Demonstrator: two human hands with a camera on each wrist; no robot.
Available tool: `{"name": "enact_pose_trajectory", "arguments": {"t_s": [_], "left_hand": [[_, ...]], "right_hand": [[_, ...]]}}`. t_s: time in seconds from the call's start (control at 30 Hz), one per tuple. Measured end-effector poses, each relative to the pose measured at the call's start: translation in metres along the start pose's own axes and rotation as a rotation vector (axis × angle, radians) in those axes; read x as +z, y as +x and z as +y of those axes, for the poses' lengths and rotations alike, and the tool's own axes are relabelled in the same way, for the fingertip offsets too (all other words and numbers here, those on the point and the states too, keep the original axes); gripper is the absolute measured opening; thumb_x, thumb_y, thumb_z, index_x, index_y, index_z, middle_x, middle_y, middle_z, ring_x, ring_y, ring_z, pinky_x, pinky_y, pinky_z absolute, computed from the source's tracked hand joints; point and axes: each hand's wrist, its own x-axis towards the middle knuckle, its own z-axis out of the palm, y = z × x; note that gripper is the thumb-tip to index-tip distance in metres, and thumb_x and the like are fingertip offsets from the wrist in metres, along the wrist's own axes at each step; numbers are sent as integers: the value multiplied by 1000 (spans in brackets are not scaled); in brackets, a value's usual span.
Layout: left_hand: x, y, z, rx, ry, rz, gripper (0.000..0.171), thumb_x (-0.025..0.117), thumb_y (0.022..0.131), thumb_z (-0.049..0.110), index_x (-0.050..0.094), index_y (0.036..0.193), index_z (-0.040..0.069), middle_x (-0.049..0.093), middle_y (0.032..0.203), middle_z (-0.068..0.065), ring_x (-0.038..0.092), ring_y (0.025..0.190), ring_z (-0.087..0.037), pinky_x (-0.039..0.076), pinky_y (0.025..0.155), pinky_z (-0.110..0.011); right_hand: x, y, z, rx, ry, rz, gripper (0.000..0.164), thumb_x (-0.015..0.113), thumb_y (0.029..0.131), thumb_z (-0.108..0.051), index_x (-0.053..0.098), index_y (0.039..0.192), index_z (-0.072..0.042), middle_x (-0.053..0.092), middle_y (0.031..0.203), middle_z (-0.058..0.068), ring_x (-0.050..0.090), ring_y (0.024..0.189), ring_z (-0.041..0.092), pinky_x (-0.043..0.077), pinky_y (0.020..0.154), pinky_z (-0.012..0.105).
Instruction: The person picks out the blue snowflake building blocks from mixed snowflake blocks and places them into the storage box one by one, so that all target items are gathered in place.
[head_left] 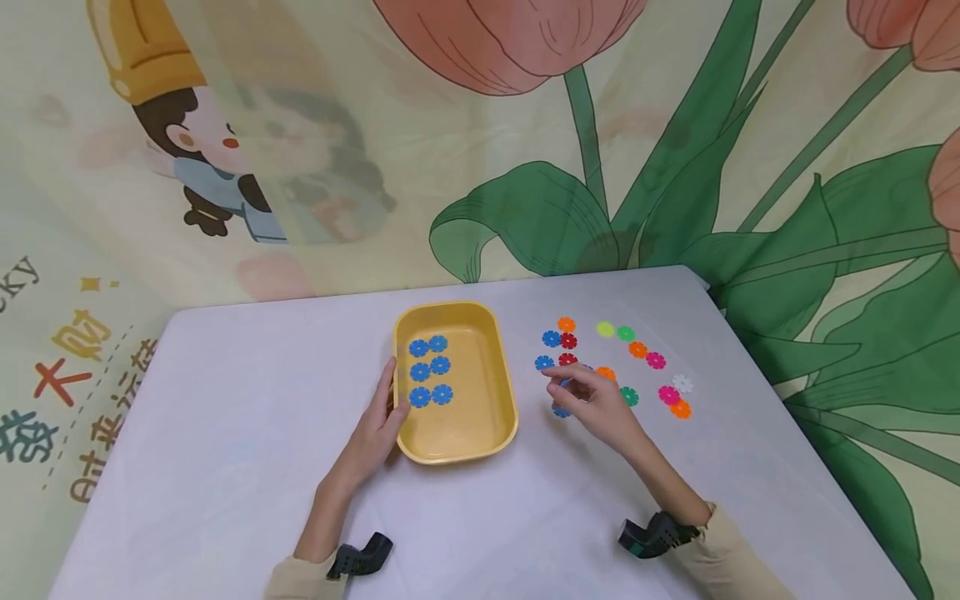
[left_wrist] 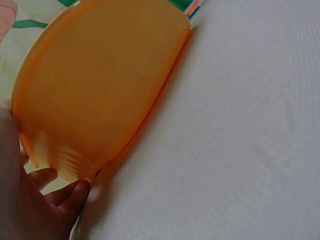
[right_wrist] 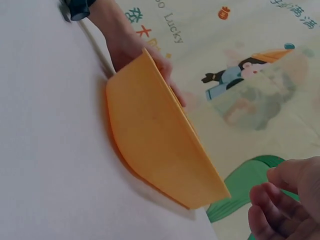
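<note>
My left hand (head_left: 372, 433) grips the left side of a yellow plastic tray (head_left: 459, 435), thumb over the rim and fingers against the outer wall. Several blue flower-shaped interlocking discs (head_left: 440, 365) lie in the tray in two columns, towards its left side. To the right of the tray, my right hand (head_left: 597, 406) hovers above a group of loose discs, fingers bent and a gap between thumb and index finger; nothing shows in it. Blue discs (head_left: 543, 363) and red discs (head_left: 568, 341) lie nearest its fingertips, and the hand partly hides others.
An arc of green, pink, orange and white discs (head_left: 669, 395) lies on the white-covered table (head_left: 247, 417), right of the right hand. An orange disc (head_left: 566, 324) sits at the group's far end. Behind the table hangs a printed cloth (head_left: 360, 267).
</note>
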Motion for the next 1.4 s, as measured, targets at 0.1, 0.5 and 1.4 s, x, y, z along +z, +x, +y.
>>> {"name": "enact_pose_trajectory", "arguments": {"t_s": [0.1,0.5,1.4], "left_hand": [[0,0,1,4,1,-2,67,40,103,21,1,157,27,14,164,-9,36,143,-33,32,113,-49],[-2,-3,0,-14,26,5,67,39,103,21,1,157,29,14,164,-8,35,144,-31,30,114,-49],[1,-1,4,-22,18,-5,68,39,103,19,-1,157,26,12,164,-9,34,144,-31,30,113,-48]], "right_hand": [[-2,3,6,-21,-17,34,31,70,89,-18,68,117,-7,67,98,7,65,77,10,54,70,17],[-14,17,12,-11,-33,81,31,68,90,-16,68,119,-6,67,104,11,65,81,15,52,72,13],[-21,24,46,75,-236,-16,31,72,87,-16,69,116,-6,68,104,12,63,84,19,50,67,12]]}}
